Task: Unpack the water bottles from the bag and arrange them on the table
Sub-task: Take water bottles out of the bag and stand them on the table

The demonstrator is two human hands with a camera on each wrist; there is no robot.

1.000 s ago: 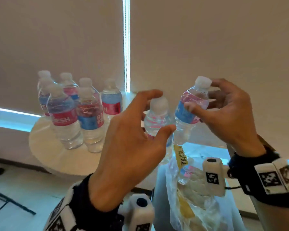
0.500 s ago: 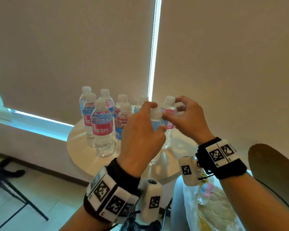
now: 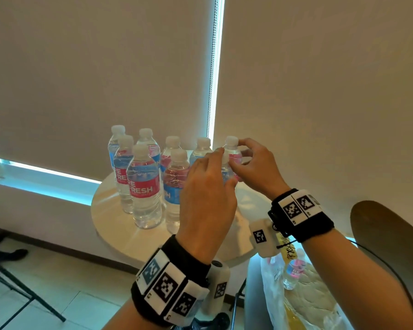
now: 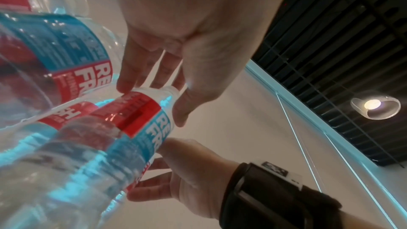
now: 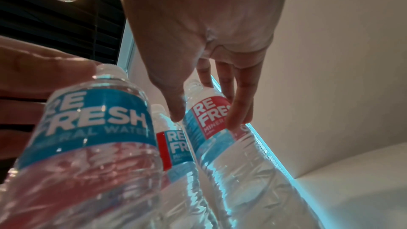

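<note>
My left hand (image 3: 225, 167) grips a water bottle (image 3: 226, 173) by its upper part, and the hand hides most of it. In the left wrist view my left hand (image 4: 154, 104) has fingers and thumb at that bottle's (image 4: 141, 124) neck. Just beyond, my right hand (image 3: 237, 153) pinches a second water bottle (image 3: 231, 141) below its white cap. The right wrist view shows my right hand (image 5: 208, 118) around the red-and-blue label of its bottle (image 5: 222, 147). Both bottles are over the right part of the round table (image 3: 119, 225). Their bases are hidden.
Several bottles (image 3: 143, 186) stand grouped on the table's left and middle. A clear plastic bag (image 3: 277, 301) at the lower right holds another bottle (image 3: 295, 271). A brown chair back (image 3: 386, 234) rises at the right. Closed blinds hang behind the table.
Both hands have carried their bottles forward from above the bag to the table's right part, beside the standing group. The view has pulled back and up.
</note>
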